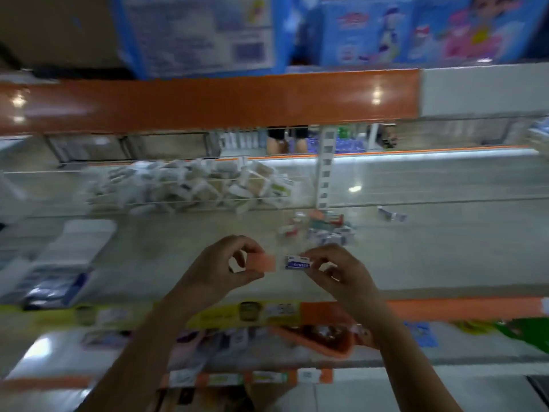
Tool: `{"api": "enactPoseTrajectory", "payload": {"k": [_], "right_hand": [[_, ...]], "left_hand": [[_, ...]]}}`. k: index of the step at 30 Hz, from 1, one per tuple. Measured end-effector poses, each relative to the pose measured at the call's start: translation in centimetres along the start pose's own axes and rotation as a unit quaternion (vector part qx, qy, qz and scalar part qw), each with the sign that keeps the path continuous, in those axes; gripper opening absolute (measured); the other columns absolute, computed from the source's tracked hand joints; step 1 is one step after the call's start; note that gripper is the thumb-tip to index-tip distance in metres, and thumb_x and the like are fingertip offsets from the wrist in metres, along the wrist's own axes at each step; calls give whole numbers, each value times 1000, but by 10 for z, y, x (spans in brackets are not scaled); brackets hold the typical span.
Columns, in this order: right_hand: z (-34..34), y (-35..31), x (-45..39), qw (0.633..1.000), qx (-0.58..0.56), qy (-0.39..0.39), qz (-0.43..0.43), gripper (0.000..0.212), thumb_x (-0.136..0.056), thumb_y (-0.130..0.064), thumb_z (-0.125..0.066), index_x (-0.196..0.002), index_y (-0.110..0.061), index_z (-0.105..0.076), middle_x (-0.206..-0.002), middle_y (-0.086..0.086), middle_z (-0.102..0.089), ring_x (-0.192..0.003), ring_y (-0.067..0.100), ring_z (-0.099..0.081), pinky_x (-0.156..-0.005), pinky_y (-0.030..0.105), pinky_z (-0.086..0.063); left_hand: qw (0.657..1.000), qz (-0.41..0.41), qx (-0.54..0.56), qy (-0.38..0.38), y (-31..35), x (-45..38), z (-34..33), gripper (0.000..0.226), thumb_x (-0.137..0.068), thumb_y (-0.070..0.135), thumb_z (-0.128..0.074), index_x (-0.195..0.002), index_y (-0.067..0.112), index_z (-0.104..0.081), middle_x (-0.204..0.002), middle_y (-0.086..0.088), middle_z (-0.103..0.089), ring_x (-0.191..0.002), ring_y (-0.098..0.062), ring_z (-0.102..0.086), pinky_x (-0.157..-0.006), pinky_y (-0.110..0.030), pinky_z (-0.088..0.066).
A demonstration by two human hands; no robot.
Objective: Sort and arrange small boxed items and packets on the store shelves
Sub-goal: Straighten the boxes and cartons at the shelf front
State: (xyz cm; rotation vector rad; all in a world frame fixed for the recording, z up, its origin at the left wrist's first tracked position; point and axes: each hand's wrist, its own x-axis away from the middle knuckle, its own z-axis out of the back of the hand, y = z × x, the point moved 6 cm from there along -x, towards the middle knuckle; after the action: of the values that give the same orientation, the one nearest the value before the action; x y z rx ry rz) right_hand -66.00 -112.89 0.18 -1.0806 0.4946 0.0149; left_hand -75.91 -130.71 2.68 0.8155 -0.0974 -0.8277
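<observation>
Single head-worn wide-angle view, facing forward and slightly down into a store shelf [166,239] from close range, level with its front edge; upper shelf edge [208,99] overhead, lower shelves beneath. Blurred throughout.

Up on the top shelf stand big blue cartons [202,34], one showing a printed panel, and beside them boxes with bright cartoon pictures [421,28]. Through the gap under the orange shelf edge [208,102] a person's bare legs [286,142] show in the next aisle. A white slotted upright [326,168] rises at the back. All of it is blurred.
</observation>
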Motion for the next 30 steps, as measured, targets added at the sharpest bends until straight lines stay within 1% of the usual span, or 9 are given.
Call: {"api": "enactPoseTrajectory", "payload": {"k": [4,6,9,12,15,20,24,27,30], "right_hand": [[-93,-39,-7,999,-41,-29,19,24,-80,-16,-65,-92,-37,-64,-92,-2,-60,-77,7,-59,-63,12,-45],[-138,-56,-8,998,-45,-45,23,32,-82,-7,-68,-90,-38,-63,-89,-4,-59,-75,5,-58,-62,11,-45],[-204,-79,-11,996,-38,-80,22,38,-84,-3,-67,-90,-40,-61,-88,-8,-57,-74,-1,-57,-63,13,-46],[-260,-98,-14,994,-36,-101,26,36,-85,-6,-66,-90,-40,-59,-85,-11,-56,-73,-4,-57,-61,9,-43],[-306,-109,-20,991,-28,-127,32,32,-86,-5,-64,-91,-35,-59,-84,-13,-55,-71,-7,-56,-59,7,-41],[-366,-115,-42,990,18,-135,47,25,-83,-4,-67,-93,-26,-65,-83,-12,-56,-71,-7,-55,-62,6,-39],[-410,-117,-70,985,77,-139,65,18,-83,-10,-68,-100,-16,-69,-87,-7,-56,-69,-2,-52,-65,3,-36],[-437,-115,-95,976,134,-149,87,20,-83,-15,-67,-102,-16,-69,-90,-7,-57,-78,6,-51,-69,10,-35],[-455,-110,-111,961,195,-173,87,22,-86,-22,-64,-107,-21,-67,-95,-12,-57,-85,3,-48,-73,16,-37]], "left_hand": [[998,23,-12,58,-51,69,71,41,-73,18,-79,-87,51,-58,-92,29,-54,-84,-5,-55,-63,-11,-41],[996,33,-19,84,-76,104,105,37,-71,32,-77,-90,57,-58,-90,24,-54,-82,-5,-56,-64,-11,-41],[991,57,-34,115,-113,154,150,39,-74,24,-78,-94,50,-56,-93,20,-54,-84,-4,-54,-68,-14,-41],[986,77,-49,143,-141,189,187,33,-71,34,-77,-96,43,-57,-95,14,-57,-83,-3,-54,-66,-14,-40],[979,94,-50,174,-170,214,212,42,-74,15,-78,-98,43,-57,-90,15,-55,-81,-1,-53,-64,-9,-39],[973,122,-71,184,-224,234,239,39,-77,16,-76,-103,39,-58,-100,9,-55,-81,-7,-54,-67,-20,-44],[969,133,-67,196,-261,233,264,43,-76,15,-77,-99,44,-56,-99,15,-52,-81,-5,-55,-69,-16,-45],[968,141,-66,197,-286,221,285,41,-75,15,-77,-99,42,-57,-97,19,-51,-81,-4,-57,-67,-16,-48],[971,153,-59,174,-307,206,301,43,-76,17,-75,-97,48,-54,-100,19,-51,-76,-8,-61,-70,-23,-55]]}}
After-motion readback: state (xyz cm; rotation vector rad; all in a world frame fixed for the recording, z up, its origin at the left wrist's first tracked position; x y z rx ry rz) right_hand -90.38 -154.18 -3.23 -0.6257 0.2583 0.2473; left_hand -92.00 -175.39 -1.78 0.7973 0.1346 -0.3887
